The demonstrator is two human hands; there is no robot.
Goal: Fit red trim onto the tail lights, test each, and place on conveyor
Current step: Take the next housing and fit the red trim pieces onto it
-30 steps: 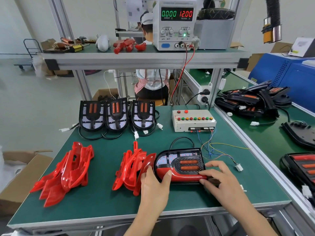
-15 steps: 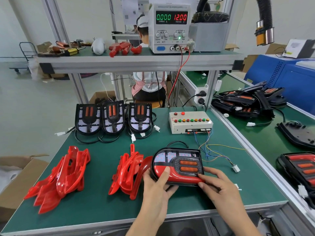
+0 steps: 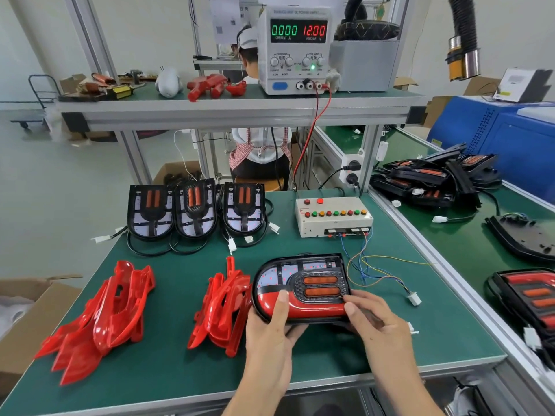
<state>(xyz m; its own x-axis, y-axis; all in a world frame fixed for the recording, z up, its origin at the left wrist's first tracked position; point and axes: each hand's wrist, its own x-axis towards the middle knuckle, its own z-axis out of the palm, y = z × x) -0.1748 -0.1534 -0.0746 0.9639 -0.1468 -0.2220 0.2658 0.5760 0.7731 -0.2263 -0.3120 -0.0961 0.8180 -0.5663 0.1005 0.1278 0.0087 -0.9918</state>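
My left hand [image 3: 270, 322] grips the tail light [image 3: 300, 286] lower centre, thumb on its red trim [image 3: 303, 307] | my right hand [image 3: 381, 325] clasps its right end | spare trims [image 3: 99, 319] lower left on the bench [image 3: 168, 370] | power supply [image 3: 295, 52] reads 12.00 top centre

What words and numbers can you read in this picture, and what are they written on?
"0.000" in green digits, on the power supply display.
"12.00" in red digits, on the same display.
"CURRENT A" under the green digits.
"VOLTAGE V" under the red digits.
"CURRENT" and "VOLTAGE" above the knobs, each with Chinese characters too small to read surely.
The name along the top of the power supply is too blurred to read.
The papers behind it are too blurred to read.
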